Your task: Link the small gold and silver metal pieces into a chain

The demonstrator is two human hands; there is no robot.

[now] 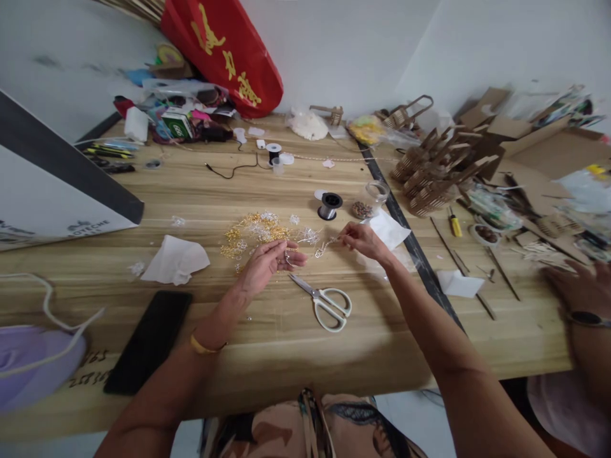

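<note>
Right grip (pixel 363 242) pinched tight on silver strand (pixel 325 247), mid-tabletop (pixel 382 343), just right of gold-silver bead pile (pixel 255 232). Left grip (pixel 270 262) palm up, fingers half curled at strand's left end; clamped or not, can't tell. Best, I judge: strand taut, low over wood, hands close, clear of pile so nothing snags. Scissors (pixel 327 304) near, between my forearms; wire spool (pixel 329 205) just beyond.

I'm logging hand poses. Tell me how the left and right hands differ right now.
The left hand lies palm up, fingers loosely curled; the right hand pinches a silver wire piece with its fingertips. The left wrist wears a yellow band; the right wrist is bare. Both are above the wooden table near the scissors.
</note>
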